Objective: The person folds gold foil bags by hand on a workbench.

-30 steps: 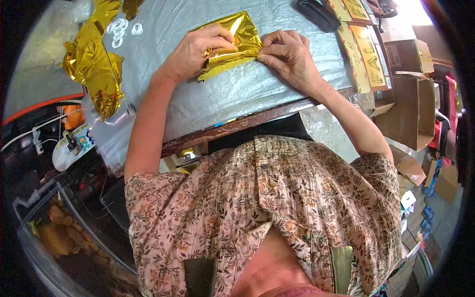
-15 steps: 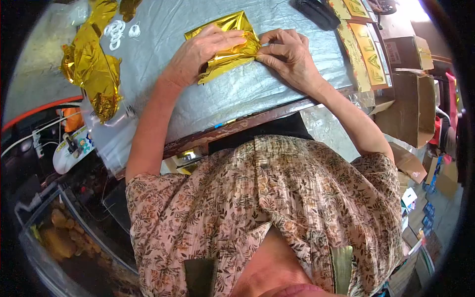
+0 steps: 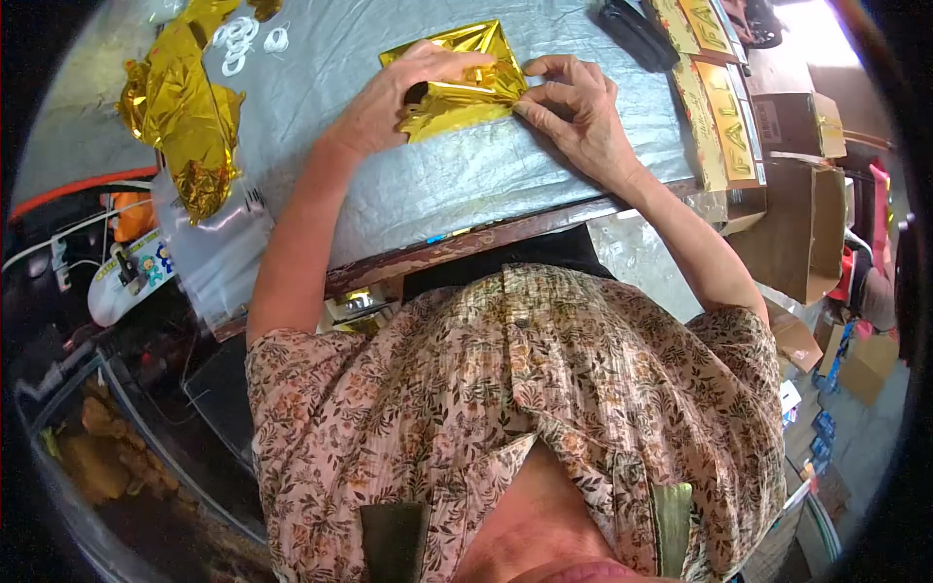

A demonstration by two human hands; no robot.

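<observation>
A folded sheet of shiny gold foil [image 3: 462,105] lies on the grey-blue covered table in front of me. My left hand [image 3: 403,87] grips its left part, fingers stretched across the top and the thumb side low by the near edge. The lower layer is bent up into a fold with a dark gap beside my palm. At the right edge of the foil, my right hand [image 3: 578,112] pinches the gathered corner between thumb and index finger. Its other fingers are curled above and apart from the foil.
More crumpled gold foil [image 3: 185,121] hangs over the table's left side. White ring-like loops [image 3: 235,44] lie near it. A black case [image 3: 637,37] and boxes marked FALL [image 3: 731,121] stand at the right. Cardboard boxes [image 3: 802,219] are beyond the table edge.
My right hand's index finger has lifted and spread from the thumb somewhat. The near foil edge under my left hand has risen into a fold. The view has shifted slightly.
</observation>
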